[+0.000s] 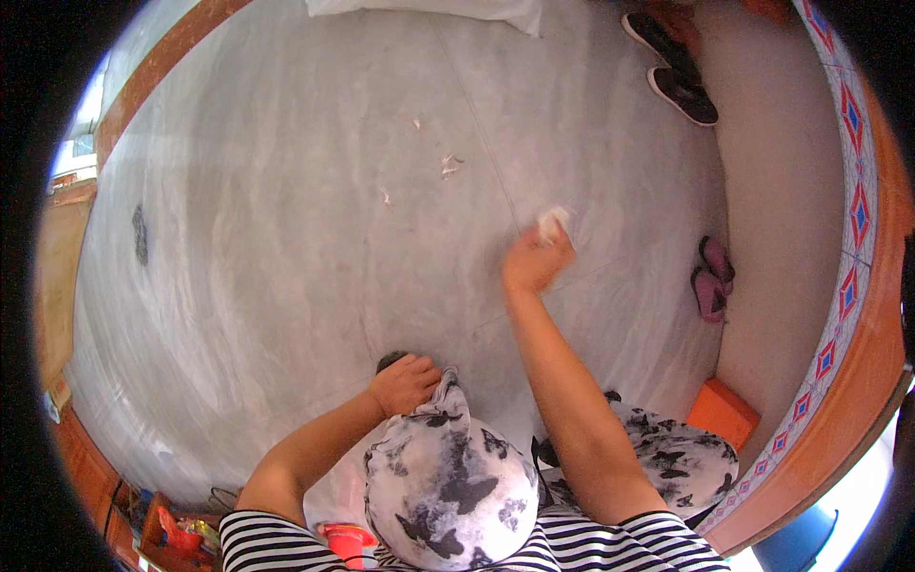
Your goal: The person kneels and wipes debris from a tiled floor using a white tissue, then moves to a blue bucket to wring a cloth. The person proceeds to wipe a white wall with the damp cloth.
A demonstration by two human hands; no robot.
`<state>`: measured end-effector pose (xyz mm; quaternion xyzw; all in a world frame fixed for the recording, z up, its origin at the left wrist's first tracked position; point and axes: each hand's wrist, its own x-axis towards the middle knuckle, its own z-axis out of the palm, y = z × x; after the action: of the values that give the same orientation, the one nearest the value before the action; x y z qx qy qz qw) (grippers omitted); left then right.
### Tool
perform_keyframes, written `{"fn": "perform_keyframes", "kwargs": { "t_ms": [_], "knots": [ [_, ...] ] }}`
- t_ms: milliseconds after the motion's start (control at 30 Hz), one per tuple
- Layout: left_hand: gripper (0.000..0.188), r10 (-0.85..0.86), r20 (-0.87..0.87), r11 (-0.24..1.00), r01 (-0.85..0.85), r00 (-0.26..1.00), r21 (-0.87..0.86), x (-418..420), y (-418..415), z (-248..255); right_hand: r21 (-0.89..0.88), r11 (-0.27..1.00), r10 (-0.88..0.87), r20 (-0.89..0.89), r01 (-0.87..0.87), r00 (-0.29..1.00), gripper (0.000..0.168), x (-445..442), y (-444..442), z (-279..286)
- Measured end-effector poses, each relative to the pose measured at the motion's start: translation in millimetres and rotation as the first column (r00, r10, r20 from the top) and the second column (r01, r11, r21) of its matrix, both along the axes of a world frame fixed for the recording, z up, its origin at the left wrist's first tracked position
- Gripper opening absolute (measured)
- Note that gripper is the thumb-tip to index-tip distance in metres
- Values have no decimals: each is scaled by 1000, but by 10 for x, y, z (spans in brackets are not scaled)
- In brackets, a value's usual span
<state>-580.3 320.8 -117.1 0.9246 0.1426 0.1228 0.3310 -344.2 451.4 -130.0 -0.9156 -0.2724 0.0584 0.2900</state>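
Observation:
My right hand (540,261) is out over the grey floor (286,214), its fingers closed on a crumpled white piece (552,223), perhaps tissue or cloth; both are blurred. Near my foot, my left hand (406,386) rests at the hem of my butterfly-print trousers (450,486), beside the dark tip of a shoe (389,361). Whether its fingers grip the fabric cannot be told. Small white scraps (449,166) lie on the floor beyond my hands, with another scrap (387,196) to their left and one more (417,124) farther off.
Black shoes (675,71) with white soles stand at the upper right, beside the wall. Pink slippers (711,279) and an orange object (722,418) are lower along it. A white bag or cloth (436,8) lies at the top. A red plastic item (347,543) is at the lower left.

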Motion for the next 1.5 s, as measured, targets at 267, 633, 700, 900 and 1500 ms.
{"fn": "perform_keyframes", "kwargs": {
  "t_ms": [267,633,700,900,1500],
  "knots": [
    [18,-16,-31,1000,15,999,-15,-23,-87,-39,171,931,346,-133,-323,929,36,453,358,276],
    [32,-66,-110,992,53,992,-113,565,-200,-100,-268,890,-335,163,368,928,41,3329,-965,-19],
    [34,-35,-56,978,23,998,-206,422,-172,-64,-372,878,-238,206,301,949,42,2959,-741,-246],
    [24,121,-71,970,-133,990,-204,392,-341,-223,-8,983,183,137,-183,974,36,304,741,-43],
    [25,52,-111,906,-94,992,-413,232,-523,-427,-132,634,672,-392,-761,628,34,150,725,983]
  ]
}}
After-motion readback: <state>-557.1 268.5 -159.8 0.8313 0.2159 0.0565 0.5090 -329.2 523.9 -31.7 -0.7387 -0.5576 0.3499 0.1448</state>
